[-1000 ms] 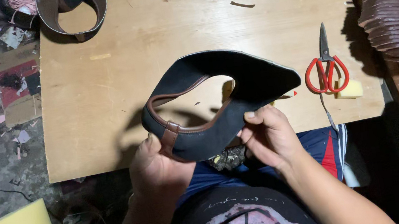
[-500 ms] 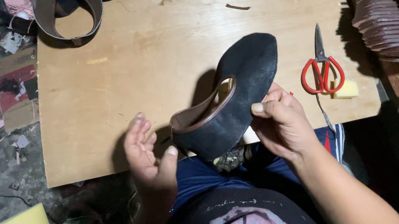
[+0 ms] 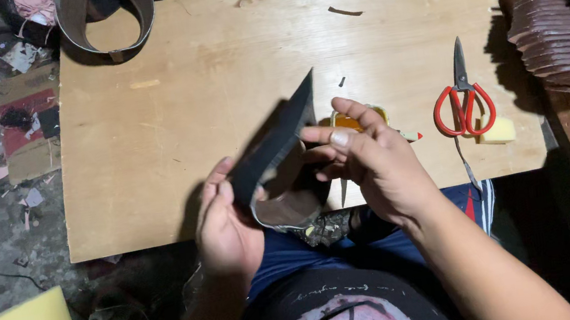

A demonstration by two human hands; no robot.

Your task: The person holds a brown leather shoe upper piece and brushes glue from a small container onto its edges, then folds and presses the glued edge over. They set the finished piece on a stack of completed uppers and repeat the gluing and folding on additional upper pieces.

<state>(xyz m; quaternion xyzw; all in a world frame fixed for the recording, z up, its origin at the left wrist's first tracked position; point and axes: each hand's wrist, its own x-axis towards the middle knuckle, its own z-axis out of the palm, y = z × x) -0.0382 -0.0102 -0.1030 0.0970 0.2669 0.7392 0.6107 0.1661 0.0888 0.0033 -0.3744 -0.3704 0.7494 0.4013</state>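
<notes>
The black visor piece (image 3: 275,143) is being pinched edge-on by both hands' fingers (image 3: 327,139) over the bench's near edge (image 3: 162,240); it's probably getting dropped if that grip loosens.

Bare forearms, blue shorts with red-and-white side stripes, dark shirt with a possibly pink-and-blue print.

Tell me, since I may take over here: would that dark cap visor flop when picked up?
Probably not much: the dark visor piece keeps a straight edge while the left hand and right hand grip only its lower part. It looks thin, so likely light and bendable.
</notes>
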